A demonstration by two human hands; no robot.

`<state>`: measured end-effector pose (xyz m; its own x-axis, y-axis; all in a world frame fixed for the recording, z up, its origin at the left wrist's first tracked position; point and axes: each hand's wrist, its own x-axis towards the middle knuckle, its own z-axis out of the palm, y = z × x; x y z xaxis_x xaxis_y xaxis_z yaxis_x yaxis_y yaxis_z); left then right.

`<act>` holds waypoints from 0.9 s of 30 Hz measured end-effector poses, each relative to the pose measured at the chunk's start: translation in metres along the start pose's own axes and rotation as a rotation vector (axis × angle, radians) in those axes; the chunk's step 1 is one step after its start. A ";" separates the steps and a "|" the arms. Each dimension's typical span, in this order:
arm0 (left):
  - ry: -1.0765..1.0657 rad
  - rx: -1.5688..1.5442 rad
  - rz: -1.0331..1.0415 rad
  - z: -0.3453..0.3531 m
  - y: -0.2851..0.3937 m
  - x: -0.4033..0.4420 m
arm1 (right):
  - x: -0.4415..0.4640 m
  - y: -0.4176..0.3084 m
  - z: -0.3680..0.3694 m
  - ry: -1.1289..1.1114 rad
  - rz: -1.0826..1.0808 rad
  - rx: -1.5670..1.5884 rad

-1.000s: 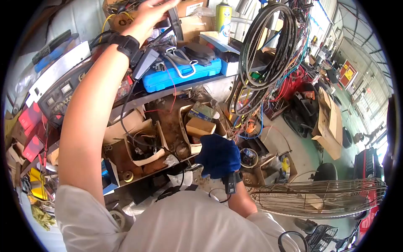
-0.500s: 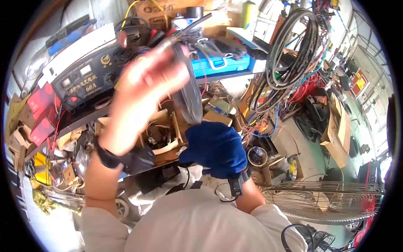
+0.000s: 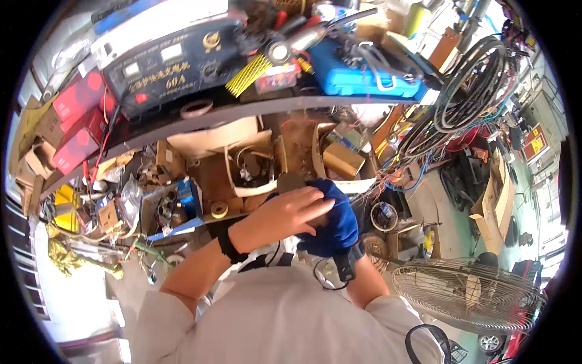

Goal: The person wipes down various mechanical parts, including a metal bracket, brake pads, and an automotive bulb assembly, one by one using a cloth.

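Head view: the bare left hand point(image 3: 285, 213) has just come down from the far shelf point(image 3: 267, 108) to the covered right hand point(image 3: 330, 241).
The left fingers now lie stretched over a dark blue cloth covering point(image 3: 344, 225) on the right hand, beside a flat grey-brown piece with a rounded edge point(image 3: 291, 181). That piece sits at the cloth's far left side, partly hidden by the left fingers; whether they grasp it cannot be told. The right hand's grip is hidden by the covering. Just beyond are an open cardboard box with small cartons point(image 3: 362, 185) and, farther left, another with dark parts point(image 3: 257, 190).
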<state>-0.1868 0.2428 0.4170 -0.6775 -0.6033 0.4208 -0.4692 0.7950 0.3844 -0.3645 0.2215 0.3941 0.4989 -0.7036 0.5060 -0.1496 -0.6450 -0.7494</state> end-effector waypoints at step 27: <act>0.061 -0.032 -1.162 0.010 -0.048 -0.120 | 0.019 0.013 0.146 -0.165 0.031 -0.458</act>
<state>-0.0885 0.2772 0.3402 0.1799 -0.9706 -0.1599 -0.7749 -0.2399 0.5848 -0.2323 0.2433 0.3313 0.6111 -0.6919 0.3845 -0.5081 -0.7154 -0.4796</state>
